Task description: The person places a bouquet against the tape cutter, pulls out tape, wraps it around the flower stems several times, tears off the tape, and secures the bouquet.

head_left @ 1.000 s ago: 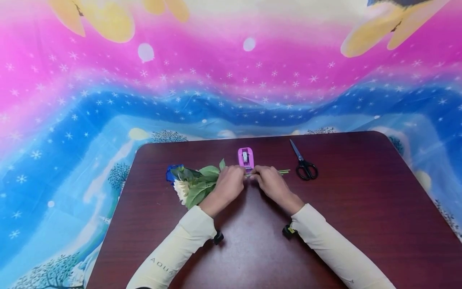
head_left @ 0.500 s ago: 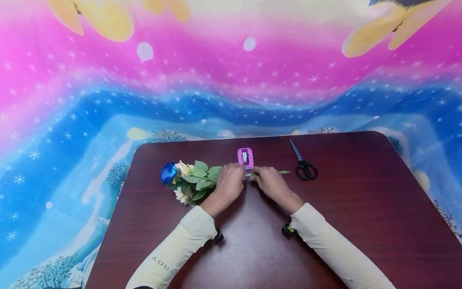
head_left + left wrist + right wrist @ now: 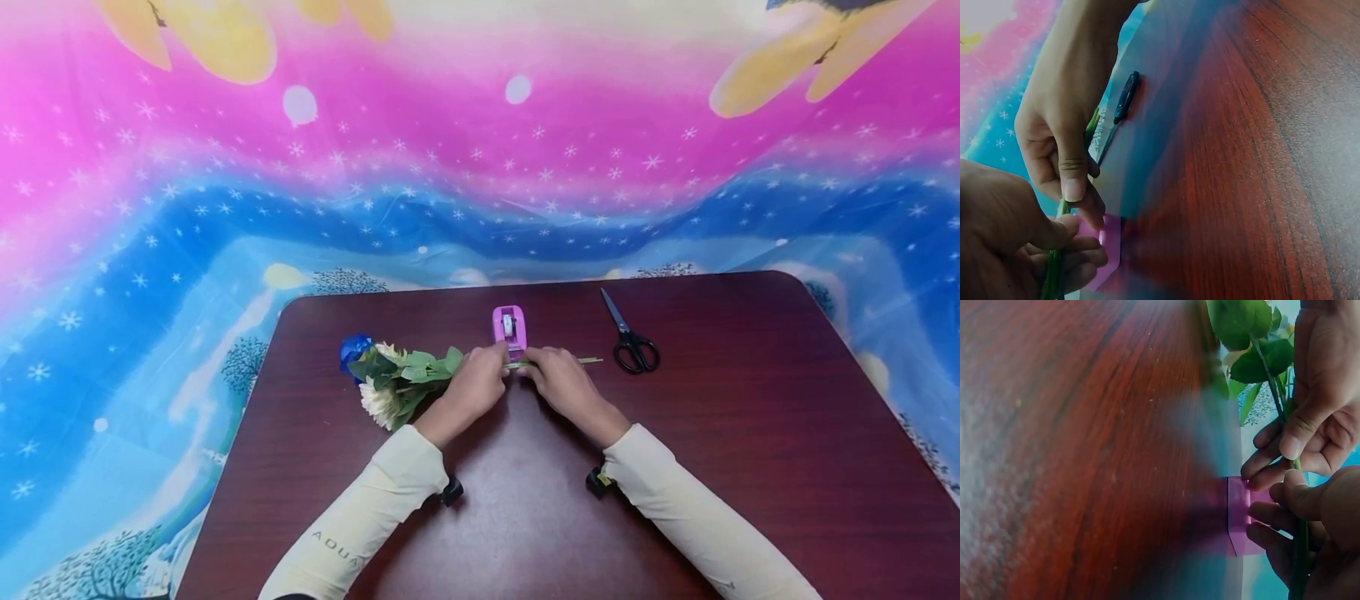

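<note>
A bunch of artificial flowers, with a blue rose (image 3: 354, 353), a cream bloom (image 3: 380, 403) and green leaves (image 3: 425, 367), lies sideways at the left of my hands. My left hand (image 3: 477, 381) pinches its green stems (image 3: 1054, 275) just below the leaves. Close beside it, my right hand (image 3: 564, 381) grips the same stems, whose ends (image 3: 592, 360) stick out to the right. In the right wrist view, thumbs and fingers of both hands close on the stems (image 3: 1299, 556). Directly behind the hands stands a pink tape dispenser (image 3: 510, 323), partly hidden by the fingers in the wrist views.
Black-handled scissors (image 3: 636, 352) lie on the dark red table (image 3: 720, 400) to the right of the stem ends, blades pointing away. A patterned pink and blue cloth (image 3: 450, 183) hangs behind the table's far edge.
The flower heads have turned about the stems, the blue rose and cream blooms shifting position and the leaves changing sides. Both hands stay nearly in place on the stems.
</note>
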Tool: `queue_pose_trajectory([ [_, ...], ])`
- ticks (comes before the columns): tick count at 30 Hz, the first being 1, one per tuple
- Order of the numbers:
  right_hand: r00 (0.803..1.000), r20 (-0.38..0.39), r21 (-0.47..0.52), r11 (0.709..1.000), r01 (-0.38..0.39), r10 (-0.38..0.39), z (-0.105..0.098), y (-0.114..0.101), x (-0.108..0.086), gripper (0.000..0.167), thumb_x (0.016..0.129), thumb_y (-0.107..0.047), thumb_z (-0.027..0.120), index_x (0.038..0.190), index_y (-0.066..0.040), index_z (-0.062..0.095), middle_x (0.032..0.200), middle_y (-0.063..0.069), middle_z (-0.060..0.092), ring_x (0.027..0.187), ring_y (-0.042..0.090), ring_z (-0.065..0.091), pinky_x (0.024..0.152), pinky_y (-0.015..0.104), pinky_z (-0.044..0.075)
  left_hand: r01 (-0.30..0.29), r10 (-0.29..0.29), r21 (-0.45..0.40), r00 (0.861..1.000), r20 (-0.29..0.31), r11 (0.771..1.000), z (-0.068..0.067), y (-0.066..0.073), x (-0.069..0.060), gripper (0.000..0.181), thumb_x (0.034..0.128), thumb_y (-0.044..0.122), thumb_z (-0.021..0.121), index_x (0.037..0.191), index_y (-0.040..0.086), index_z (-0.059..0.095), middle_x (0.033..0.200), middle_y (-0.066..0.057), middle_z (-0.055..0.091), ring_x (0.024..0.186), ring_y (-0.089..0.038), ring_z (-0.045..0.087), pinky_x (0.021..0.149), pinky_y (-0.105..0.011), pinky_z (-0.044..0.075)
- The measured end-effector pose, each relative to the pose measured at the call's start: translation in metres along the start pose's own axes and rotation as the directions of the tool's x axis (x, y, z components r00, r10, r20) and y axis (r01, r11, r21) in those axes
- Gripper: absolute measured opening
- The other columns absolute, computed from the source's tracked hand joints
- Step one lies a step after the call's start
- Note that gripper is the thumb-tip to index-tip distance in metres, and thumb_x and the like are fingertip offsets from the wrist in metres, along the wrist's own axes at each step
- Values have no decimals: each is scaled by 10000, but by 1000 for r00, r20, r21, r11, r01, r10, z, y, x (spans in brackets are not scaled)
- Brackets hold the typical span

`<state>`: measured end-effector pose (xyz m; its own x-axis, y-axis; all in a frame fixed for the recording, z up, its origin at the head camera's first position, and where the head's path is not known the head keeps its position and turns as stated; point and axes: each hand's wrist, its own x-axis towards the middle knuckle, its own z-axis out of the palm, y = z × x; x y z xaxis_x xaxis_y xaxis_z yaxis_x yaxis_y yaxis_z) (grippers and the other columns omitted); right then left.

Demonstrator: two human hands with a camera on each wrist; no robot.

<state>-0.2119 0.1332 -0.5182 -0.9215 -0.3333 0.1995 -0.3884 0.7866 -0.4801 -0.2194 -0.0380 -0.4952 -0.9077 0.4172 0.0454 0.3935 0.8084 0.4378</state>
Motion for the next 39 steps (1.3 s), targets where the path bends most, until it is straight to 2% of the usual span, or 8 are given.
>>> queue_pose_trajectory([
  [7, 999, 38, 41, 999, 30, -31, 1, 2, 0, 115, 992, -197, 672, 1066, -114, 698, 956, 77, 763, 680, 144, 588, 641, 342, 491, 37, -38, 20, 998, 40, 999, -3, -1, 1, 100, 933, 56, 699, 959, 88, 608, 791, -37, 687, 748, -231, 673, 642, -359, 524],
  [13, 988, 132, 90, 993, 74, -85, 1, 5, -2, 288, 1013, -176, 635, 1290, -110, 677, 1528, 136, 531, 885, 191, 700, 746, 360, 536, 35, -52, 113, 987, 154, 993, 0, 0, 0, 479, 946, 92, 689, 1396, -8, 558, 1419, -191, 616, 1251, -302, 650, 909, -409, 578],
  [17, 979, 183, 90, 993, 72, -88, -1, 3, -3, 121, 1024, -188, 617, 1069, -99, 685, 1601, 136, 427, 867, 227, 680, 736, 348, 527, 37, -59, 117, 979, 193, 992, 0, 1, 0, 651, 941, 75, 686, 1524, -33, 416, 1618, -221, 370, 1514, -313, 379, 1085, -425, 496],
  [23, 957, 282, 60, 997, 49, -64, -5, -1, -2, 161, 1031, -211, 605, 947, -79, 646, 1648, 140, 331, 1279, 315, 612, 833, 378, 501, 36, -66, 121, 965, 254, 992, -3, 3, -2, 707, 936, 68, 678, 1557, -29, 355, 1660, -182, 299, 1583, -295, 218, 1175, -473, 402],
  [26, 958, 281, 37, 998, 45, -53, -7, -2, -2, 158, 1031, -213, 607, 1028, -76, 684, 1649, 140, 335, 1264, 328, 625, 829, 379, 524, 32, -59, 114, 969, 239, 993, -4, 4, -3, 569, 955, 82, 669, 1480, -23, 477, 1573, -181, 465, 1501, -301, 408, 1135, -474, 450],
  [30, 980, 197, -21, 999, 40, -35, -8, -5, -4, 131, 1016, -216, 641, 1067, -118, 713, 1533, 131, 532, 928, 265, 714, 713, 367, 555, 42, -60, 106, 983, 175, 994, -6, 5, -6, 189, 960, 125, 689, 1128, 56, 635, 1068, -100, 741, 1017, -281, 721, 809, -397, 582],
  [36, 1000, 7, -72, 997, 12, -11, -12, -10, -7, 51, 963, -198, 722, 972, -155, 747, 787, -2, 726, 596, 96, 560, 582, 317, 482, 39, -45, 146, 998, 42, 989, -10, 7, -10, 109, 948, 165, 722, 977, 116, 628, 808, -29, 711, 727, -238, 702, 565, -373, 517],
  [39, 999, -48, -70, 997, 20, -23, -12, -12, -7, 41, 955, -173, 729, 942, -134, 733, 761, 0, 711, 568, 84, 515, 555, 303, 459, 17, -10, 168, 999, -39, 986, -11, 8, -11, 117, 921, 123, 742, 977, 117, 639, 799, -27, 726, 691, -241, 695, 560, -379, 518],
])
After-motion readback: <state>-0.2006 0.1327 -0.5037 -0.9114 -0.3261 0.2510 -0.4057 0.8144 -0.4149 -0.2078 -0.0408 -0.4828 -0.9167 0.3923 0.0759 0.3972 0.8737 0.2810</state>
